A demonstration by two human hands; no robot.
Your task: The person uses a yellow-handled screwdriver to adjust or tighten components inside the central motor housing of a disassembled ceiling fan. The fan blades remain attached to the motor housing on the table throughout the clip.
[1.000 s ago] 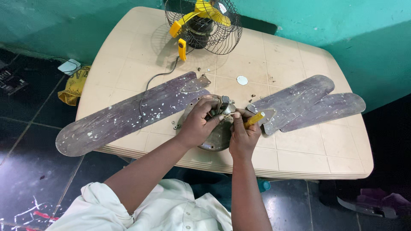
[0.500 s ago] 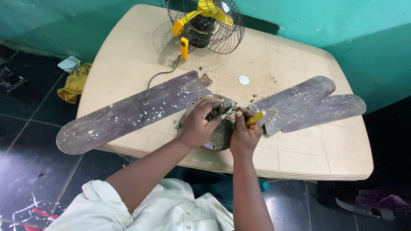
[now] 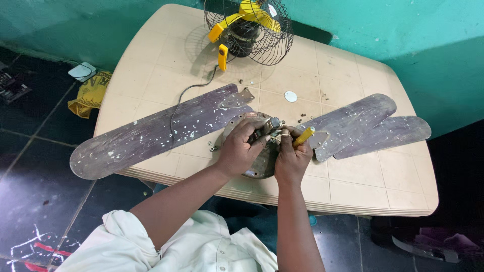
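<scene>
Rusty metal, the ceiling-fan motor hub sits near the table's front edge, midway along it. Both hands are directly on it — left hand clasps the hub's top, right hand grips a yellow-handled screwdriver, its handle angled toward the far right corner, tip hidden at the centre.

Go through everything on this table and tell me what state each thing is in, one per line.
Ceiling fan motor: flat on the table, blades off.
Long blade: detached, lying left of the motor.
Two blades: detached, overlapping at right.
Left hand: gripping the motor's centre.
Right hand: closed on a yellow-handled screwdriver.
Small table fan: upright, cage on, blades still.
Screws: loose on the table.
</scene>
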